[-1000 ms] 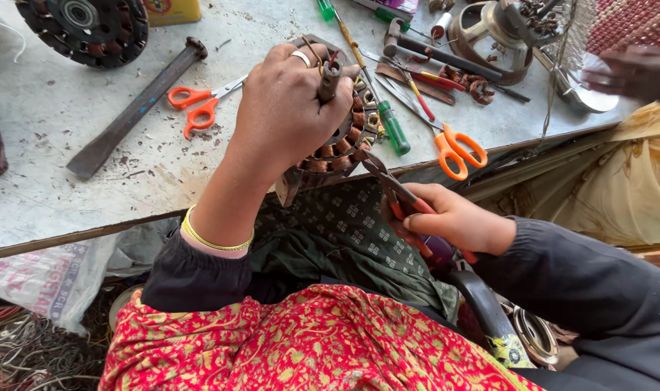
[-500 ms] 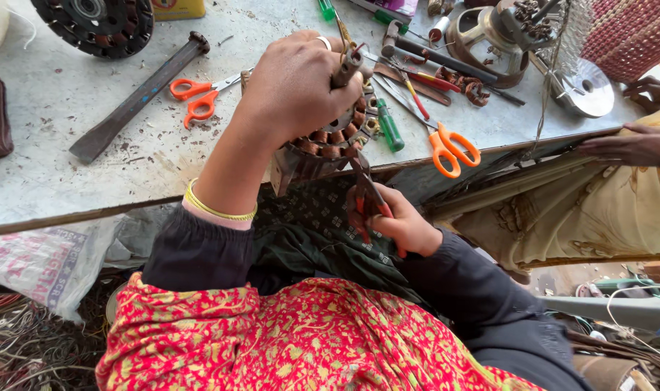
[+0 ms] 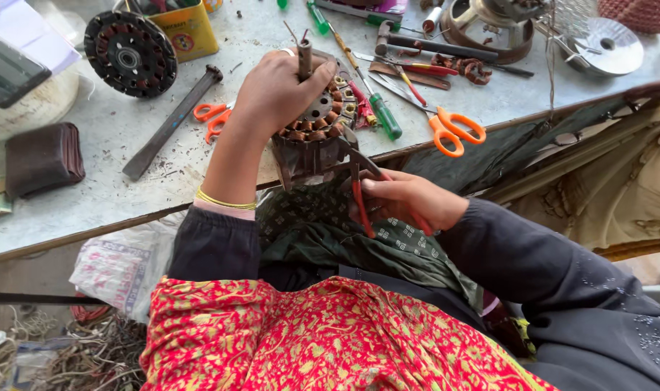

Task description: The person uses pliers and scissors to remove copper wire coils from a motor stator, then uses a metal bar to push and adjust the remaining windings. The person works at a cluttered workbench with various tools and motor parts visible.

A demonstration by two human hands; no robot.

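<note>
Motor stator [image 3: 317, 130] with copper windings sits tilted at the near edge of the grey workbench [image 3: 91, 195], partly hanging over the person's lap. The left hand [image 3: 279, 90] is clamped down over the top of it, fingers wrapped around a short metal shaft [image 3: 305, 58] that sticks up out of the middle. You can see a ring on one finger and a thin yellow bangle [image 3: 225, 200] at the wrist.

The right hand [image 3: 410, 199] is down below the bench edge, closed around the red handles of a pair of pliers [image 3: 359, 185], and the nose of the pliers is up against the lower side of the stator. Can't tell exactly what the tips are biting on, it's too dark in there.

Around it on the bench: orange scissors [image 3: 453, 130] just to the right, a second orange pair [image 3: 210, 119] to the left of the wrist, a green-handled screwdriver [image 3: 377, 108] right next to the stator, a long flat metal bar [image 3: 170, 123], a round black rotor disc [image 3: 131, 54] farther back and a brown wallet [image 3: 44, 159] well off to the left.
</note>
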